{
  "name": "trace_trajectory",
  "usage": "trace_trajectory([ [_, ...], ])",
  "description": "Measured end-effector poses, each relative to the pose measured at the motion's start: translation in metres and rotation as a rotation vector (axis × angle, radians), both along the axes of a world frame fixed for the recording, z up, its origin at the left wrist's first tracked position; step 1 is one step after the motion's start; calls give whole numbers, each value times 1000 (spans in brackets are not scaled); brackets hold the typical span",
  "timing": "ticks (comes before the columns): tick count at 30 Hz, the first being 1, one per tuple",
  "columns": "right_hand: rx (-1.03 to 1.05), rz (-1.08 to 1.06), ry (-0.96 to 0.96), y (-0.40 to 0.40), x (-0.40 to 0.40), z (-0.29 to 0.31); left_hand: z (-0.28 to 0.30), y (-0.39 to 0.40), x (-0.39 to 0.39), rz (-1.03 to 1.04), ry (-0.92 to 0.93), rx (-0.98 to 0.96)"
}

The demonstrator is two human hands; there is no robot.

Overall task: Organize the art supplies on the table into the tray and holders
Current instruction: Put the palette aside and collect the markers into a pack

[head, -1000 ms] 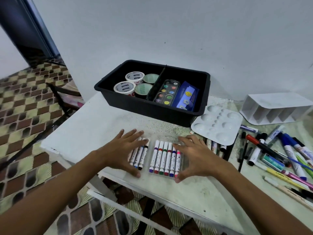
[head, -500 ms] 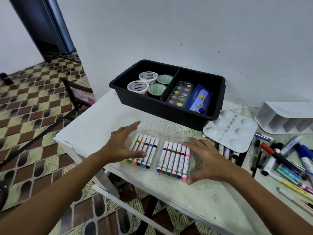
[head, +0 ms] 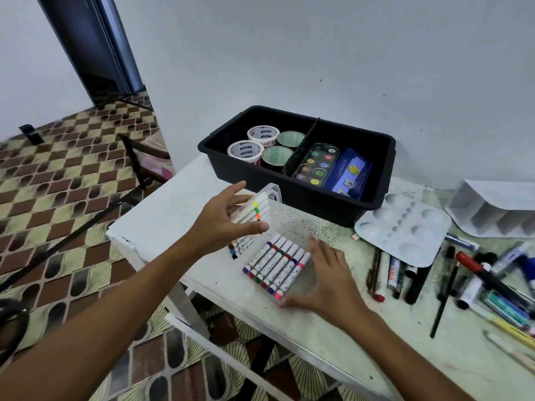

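Marker case (head: 269,247) near table edge (head: 289,337): left hand (head: 223,221) grips its raised half, right hand (head: 330,282) lies flat alongside.

A pale wall (head: 318,53) rises behind the surface (head: 173,215), which is white, worn and speckled. To the left the floor (head: 58,175) shows a checkered pattern of brown and yellowish tiles. A dark doorway (head: 86,47) opens at upper left, with a metal frame (head: 115,44) along its right side. A dark chair (head: 144,160) stands on the floor beside the surface. A small dark object (head: 30,134) sits by the far wall.
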State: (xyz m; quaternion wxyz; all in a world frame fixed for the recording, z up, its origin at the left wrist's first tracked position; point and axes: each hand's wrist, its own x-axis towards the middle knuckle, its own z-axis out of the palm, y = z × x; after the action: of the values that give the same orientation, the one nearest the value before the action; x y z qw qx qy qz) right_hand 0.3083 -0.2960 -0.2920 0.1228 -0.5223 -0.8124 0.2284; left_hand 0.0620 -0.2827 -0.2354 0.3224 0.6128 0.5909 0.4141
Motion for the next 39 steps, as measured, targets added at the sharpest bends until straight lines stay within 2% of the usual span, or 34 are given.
trace_trajectory([
  [3, -14, 4, 48, -2, -9, -2, 1, -8, 12, -44, 75, 37],
  [6, -88, -56, 248, 5, -6, -1, -5, -19, 20, -133, 247, 43],
  [9, -36, -88, 447, 18, 0, 1, -22, -29, 19, -284, 464, 101],
  [12, 74, 98, 409, 31, 4, 6, -43, -34, 12, -351, 621, 223],
  [14, 77, 213, 349, 37, 3, 6, -51, -35, 10, -375, 691, 299],
  [19, 153, 331, 254, 44, -3, -9, -67, -35, 3, -433, 815, 430],
  [27, 246, 335, 259, 43, -4, -21, -71, -37, -7, -443, 897, 305],
  [33, 317, 347, 265, 37, -3, -20, -80, -43, -27, -277, 923, 294],
  [39, 402, 354, 250, 36, -5, -28, -84, -43, -34, -288, 794, 229],
])
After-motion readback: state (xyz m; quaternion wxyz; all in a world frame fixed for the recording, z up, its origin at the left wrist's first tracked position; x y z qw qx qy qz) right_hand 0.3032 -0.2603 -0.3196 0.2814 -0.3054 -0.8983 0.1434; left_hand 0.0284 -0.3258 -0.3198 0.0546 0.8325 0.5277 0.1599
